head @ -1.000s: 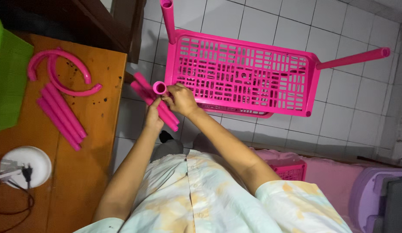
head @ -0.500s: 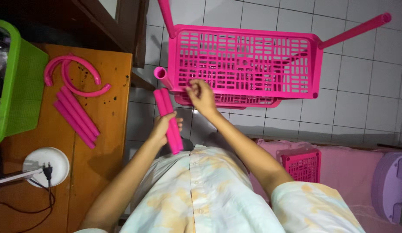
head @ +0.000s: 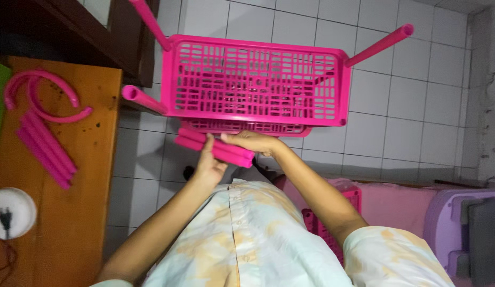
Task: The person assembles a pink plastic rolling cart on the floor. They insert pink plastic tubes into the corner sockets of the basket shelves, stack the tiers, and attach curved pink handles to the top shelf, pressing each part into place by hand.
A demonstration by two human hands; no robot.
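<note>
Holding a bundle of pink tubes (head: 215, 149) at six o'clock of the pink slotted shelf tray (head: 255, 82), I am gripping it with both hands, left hand (head: 207, 165) and right hand (head: 253, 142) closed around it. Judging by the three legs already standing in the tray's corners, I am fitting legs; next comes freeing one tube and lining it up with the bare corner socket at five o'clock.

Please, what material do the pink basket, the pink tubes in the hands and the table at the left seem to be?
Pink basket: likely moulded plastic, with a uniform grid of slots and a slight gloss. Pink tubes: probably the same plastic, hollow, matching colour. Table: looks like varnished wood, orange-brown with dark spots.
</note>
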